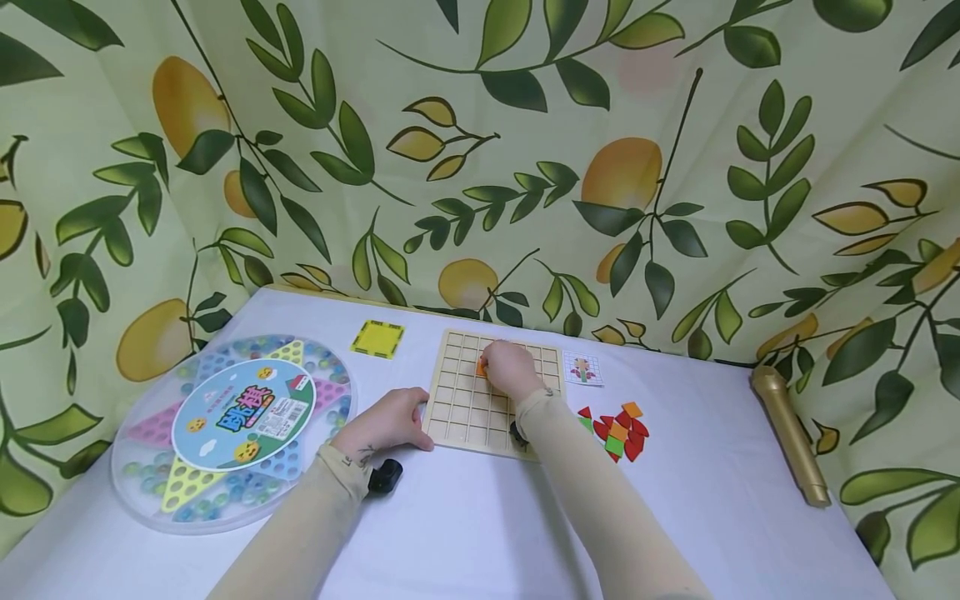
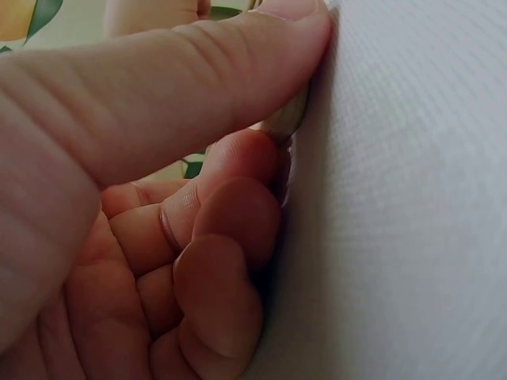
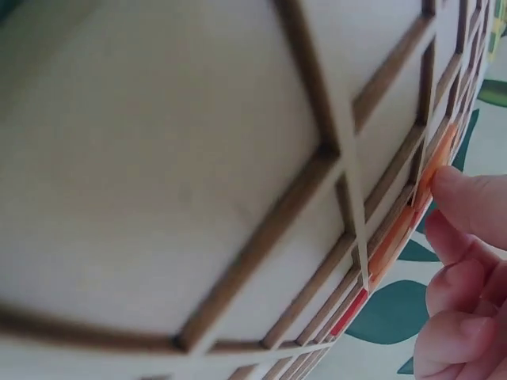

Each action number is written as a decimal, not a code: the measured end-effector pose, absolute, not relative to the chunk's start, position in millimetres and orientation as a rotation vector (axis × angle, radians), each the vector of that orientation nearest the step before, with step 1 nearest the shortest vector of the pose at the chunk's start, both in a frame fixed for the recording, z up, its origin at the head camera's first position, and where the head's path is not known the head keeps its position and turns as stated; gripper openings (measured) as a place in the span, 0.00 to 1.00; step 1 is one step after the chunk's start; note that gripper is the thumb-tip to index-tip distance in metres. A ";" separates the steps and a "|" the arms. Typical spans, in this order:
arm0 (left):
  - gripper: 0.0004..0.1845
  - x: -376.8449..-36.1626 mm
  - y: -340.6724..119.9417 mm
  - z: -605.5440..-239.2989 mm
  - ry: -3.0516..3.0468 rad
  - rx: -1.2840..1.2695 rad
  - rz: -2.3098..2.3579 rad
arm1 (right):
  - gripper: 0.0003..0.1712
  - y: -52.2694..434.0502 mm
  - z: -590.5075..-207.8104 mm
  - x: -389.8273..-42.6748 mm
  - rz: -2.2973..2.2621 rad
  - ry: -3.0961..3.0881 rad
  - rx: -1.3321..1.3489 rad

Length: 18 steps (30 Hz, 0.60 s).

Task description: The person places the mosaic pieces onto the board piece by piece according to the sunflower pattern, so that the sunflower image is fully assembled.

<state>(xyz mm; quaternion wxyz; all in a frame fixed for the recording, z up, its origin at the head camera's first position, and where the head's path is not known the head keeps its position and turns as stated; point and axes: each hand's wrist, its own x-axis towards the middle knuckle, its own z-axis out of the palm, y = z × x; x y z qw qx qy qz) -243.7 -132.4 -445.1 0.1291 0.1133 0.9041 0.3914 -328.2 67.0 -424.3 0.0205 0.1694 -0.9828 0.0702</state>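
Hidden: the right hand point(image 1: 510, 367) is covering most of the orange tile point(image 1: 481, 366); whether the tile is sitting flat in its cell cannot be told.
Right grip: fingertips point(image 3: 459, 186) are touching the tile's edge, fingers curling round it, in the upper middle of the wooden grid board point(image 1: 465, 417).
Left grip: the left hand point(image 1: 386, 425) is pinching the board's left edge, thumb above, fingers curling beneath.
Blurred: the right wrist view is showing only grid cells at close range.
Surface: a white tabletop point(image 1: 480, 525), backed by leaf-and-lemon fabric point(image 1: 480, 150).
Right of board: loose coloured tiles point(image 1: 618, 429), a pattern card point(image 1: 582, 368); a gold tube point(image 1: 789, 433) is lying along the right edge.
Left: round marble game point(image 1: 232, 429), yellow square point(image 1: 377, 338).
Open room: the near edge is lying bare.
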 end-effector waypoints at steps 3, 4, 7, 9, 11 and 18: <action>0.35 -244.3 -132.2 -444.9 2.625 0.324 1.133 | 0.07 69.9 -419.3 -326.8 0.211 -3.049 0.524; 0.34 -244.5 -132.0 -444.8 2.624 0.327 1.131 | 0.07 72.9 -415.8 -325.9 0.248 -3.058 0.508; 0.33 -244.3 -130.6 -443.5 2.620 0.335 1.127 | 0.08 92.5 -402.8 -323.1 0.383 -3.076 0.422; 0.32 -244.5 -129.9 -442.8 2.616 0.340 1.123 | 0.09 113.6 -395.1 -321.0 0.475 -3.093 0.349; 0.32 -244.1 -130.0 -442.3 2.618 0.345 1.114 | 0.10 139.5 -391.1 -318.8 0.533 -3.110 0.254; 0.29 -243.6 -131.6 -444.3 2.624 0.338 1.122 | 0.13 222.0 -390.7 -301.5 0.614 -3.245 -0.246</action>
